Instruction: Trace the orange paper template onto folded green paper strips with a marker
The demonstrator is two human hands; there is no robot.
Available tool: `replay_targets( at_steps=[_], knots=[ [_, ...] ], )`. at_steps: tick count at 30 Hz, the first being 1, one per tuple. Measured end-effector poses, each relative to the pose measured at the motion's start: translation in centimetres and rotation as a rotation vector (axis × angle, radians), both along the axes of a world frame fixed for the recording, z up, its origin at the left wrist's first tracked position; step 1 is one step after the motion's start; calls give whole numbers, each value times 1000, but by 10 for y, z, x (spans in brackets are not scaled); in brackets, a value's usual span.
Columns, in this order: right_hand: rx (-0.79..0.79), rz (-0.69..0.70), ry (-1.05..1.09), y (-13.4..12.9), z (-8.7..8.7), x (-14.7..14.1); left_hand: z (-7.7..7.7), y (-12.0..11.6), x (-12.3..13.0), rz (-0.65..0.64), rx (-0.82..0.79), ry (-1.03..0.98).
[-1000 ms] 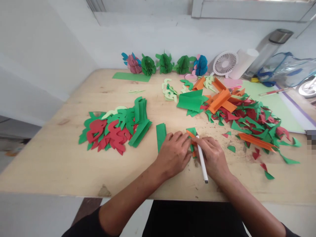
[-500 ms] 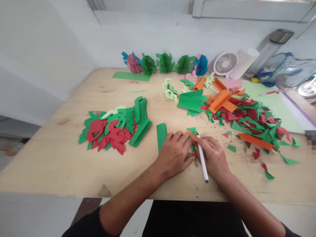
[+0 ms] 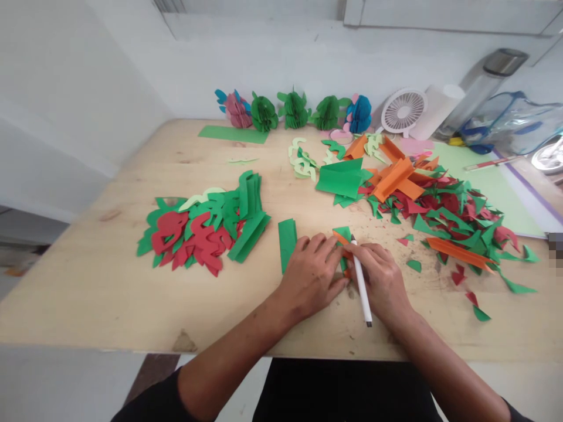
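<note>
Wooden table (image 3: 109, 305): five paper figures (image 3: 294, 112); right hand (image 3: 382, 278) holding one pen (image 3: 363, 293)

The marker pen (image 3: 363, 290) was white with dark ends; the paper strip (image 3: 341, 238) by its tip glowed orange against a green sheet (image 3: 345, 231). I saw plain red cut-outs (image 3: 206, 241) and red-and-green scraps (image 3: 453, 203). The honeycomb figures (image 3: 294, 112) ran pink-and-blue, three green, then blue-and-pink. Brown knots marked the tan tabletop (image 3: 132, 299).

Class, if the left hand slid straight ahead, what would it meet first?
The left hand would likely meet the green-and-orange paper right in front of it; beyond that, perhaps the folded green sheet, though depth is unclear.
</note>
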State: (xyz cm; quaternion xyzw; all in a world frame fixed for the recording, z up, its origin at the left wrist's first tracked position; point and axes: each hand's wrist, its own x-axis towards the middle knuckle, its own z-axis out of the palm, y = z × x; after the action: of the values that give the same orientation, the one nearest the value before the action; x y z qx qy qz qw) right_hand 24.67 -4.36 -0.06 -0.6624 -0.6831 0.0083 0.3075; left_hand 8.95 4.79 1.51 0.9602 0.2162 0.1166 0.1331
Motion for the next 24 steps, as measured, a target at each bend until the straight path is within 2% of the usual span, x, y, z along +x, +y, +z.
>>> replay_targets(
  at_steps=[24],
  knots=[
    [-5, -46, -1, 0, -1, -1, -1, 0, 1, 6, 6, 0]
  ],
)
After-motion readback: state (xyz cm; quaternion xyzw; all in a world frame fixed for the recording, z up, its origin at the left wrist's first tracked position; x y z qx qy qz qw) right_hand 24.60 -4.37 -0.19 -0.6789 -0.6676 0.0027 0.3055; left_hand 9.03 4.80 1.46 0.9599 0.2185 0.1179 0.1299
